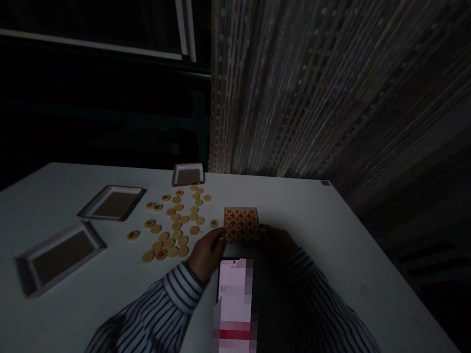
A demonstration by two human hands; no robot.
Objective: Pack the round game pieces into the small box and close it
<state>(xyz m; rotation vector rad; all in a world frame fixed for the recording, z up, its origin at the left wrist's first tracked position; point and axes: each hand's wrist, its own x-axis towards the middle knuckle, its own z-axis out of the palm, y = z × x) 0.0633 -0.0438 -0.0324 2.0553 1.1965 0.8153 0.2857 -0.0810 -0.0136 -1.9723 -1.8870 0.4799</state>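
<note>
A small box (241,224) packed with round wooden game pieces marked in red sits on the white table (335,239), tilted toward me. My left hand (207,253) grips its left side with curled fingers. My right hand (280,239) holds its right side; it is dim and partly in shadow. Both arms wear striped sleeves. Several loose round pieces (175,226) lie scattered on the table just left of the box.
Three shallow trays or lids lie on the table: one at the front left (59,257), one further back (113,202), a small one (188,174) at the rear. A lit phone (234,303) lies between my arms. A striped wall rises behind; the room is dark.
</note>
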